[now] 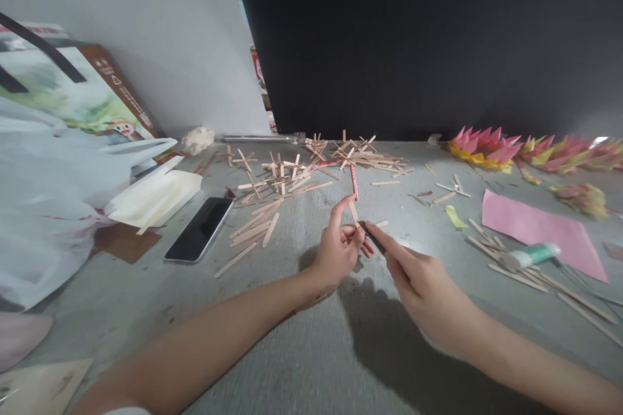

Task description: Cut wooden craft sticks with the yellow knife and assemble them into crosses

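My left hand (335, 249) pinches a wooden craft stick (354, 212) upright, its index finger raised and bent. My right hand (418, 282) grips a dark, thin, knife-like tool (376, 238), with the index finger laid along it. The tool's tip meets the stick at the left fingertips; the exact contact is hidden. Just beyond the left index finger lies a red patterned strip (354, 181). Farther back is a heap of craft sticks (374, 159), some joined into crosses. More loose sticks (253, 230) lie to the left of my hands.
On the left are a phone (199, 230), a pale paper tray (156, 198) and a white plastic bag (53, 201). At right lie pink paper (535, 227), a glue stick (531, 256), several sticks and pink-yellow paper flowers (484, 148). A black panel (428, 39) stands behind.
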The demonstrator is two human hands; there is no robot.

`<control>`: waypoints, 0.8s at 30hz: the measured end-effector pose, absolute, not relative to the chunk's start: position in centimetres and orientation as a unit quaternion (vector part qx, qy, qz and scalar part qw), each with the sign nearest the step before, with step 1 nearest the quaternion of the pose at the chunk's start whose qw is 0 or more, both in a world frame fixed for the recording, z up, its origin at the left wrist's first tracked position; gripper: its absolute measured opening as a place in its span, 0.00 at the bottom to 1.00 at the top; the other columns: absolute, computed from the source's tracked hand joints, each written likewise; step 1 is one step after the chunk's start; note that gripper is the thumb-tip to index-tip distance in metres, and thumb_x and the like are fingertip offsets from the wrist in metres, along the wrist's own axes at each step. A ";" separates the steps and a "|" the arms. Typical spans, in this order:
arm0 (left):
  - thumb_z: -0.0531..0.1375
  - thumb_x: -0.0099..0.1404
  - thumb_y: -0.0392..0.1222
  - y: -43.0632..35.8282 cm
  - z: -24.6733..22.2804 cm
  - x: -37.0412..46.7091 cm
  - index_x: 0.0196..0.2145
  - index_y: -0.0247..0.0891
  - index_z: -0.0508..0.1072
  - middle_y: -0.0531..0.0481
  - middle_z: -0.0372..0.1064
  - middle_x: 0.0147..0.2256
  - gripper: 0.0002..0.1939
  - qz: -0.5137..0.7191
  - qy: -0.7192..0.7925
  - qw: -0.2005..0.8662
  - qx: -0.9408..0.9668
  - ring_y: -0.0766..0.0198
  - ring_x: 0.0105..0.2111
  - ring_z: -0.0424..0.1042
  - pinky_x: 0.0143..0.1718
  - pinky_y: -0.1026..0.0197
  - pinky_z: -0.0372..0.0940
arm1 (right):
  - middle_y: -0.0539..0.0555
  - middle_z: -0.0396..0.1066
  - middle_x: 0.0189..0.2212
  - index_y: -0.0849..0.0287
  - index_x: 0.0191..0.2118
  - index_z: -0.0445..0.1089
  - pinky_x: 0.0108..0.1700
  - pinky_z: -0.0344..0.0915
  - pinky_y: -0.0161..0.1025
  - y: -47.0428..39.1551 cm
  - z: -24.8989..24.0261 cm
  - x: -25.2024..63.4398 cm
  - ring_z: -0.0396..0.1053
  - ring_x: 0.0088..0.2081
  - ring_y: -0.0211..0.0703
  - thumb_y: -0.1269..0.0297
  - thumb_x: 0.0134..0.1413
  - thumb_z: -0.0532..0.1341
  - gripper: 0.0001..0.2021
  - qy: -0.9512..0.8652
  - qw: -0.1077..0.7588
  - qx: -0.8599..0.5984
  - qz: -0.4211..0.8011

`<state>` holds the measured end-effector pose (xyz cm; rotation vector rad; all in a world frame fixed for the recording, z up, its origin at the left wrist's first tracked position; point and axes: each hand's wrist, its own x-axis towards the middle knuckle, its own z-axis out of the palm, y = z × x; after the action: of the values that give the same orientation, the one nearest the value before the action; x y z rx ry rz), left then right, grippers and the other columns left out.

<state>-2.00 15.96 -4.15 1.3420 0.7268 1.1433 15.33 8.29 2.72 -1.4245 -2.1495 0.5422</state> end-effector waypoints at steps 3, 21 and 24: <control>0.62 0.72 0.58 15.9 -4.3 -2.0 0.74 0.44 0.47 0.53 0.77 0.26 0.42 0.485 0.311 0.574 0.582 0.63 0.25 0.77 0.32 0.62 0.71 | 0.53 0.73 0.30 0.56 0.76 0.53 0.29 0.65 0.32 8.3 2.6 15.3 0.69 0.25 0.40 0.72 0.69 0.47 0.31 -0.791 0.248 -0.525 0.196; 0.57 0.76 0.54 15.6 -4.2 -2.1 0.74 0.43 0.52 0.53 0.77 0.26 0.36 0.480 0.351 0.511 0.621 0.63 0.26 0.78 0.33 0.62 0.71 | 0.58 0.76 0.37 0.57 0.77 0.48 0.35 0.70 0.35 8.2 1.0 15.2 0.72 0.29 0.41 0.75 0.66 0.47 0.35 -0.794 0.236 -0.523 0.200; 0.56 0.77 0.53 15.6 -4.1 -2.1 0.73 0.42 0.53 0.53 0.77 0.26 0.34 0.479 0.355 0.498 0.630 0.63 0.27 0.79 0.33 0.63 0.70 | 0.58 0.77 0.38 0.56 0.77 0.49 0.35 0.69 0.34 8.2 1.0 15.1 0.72 0.30 0.41 0.74 0.67 0.47 0.35 -0.785 0.249 -0.518 0.229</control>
<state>-2.12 15.58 -4.14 1.5250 0.8594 1.1602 15.13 8.22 0.99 -1.4122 -2.1389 0.6229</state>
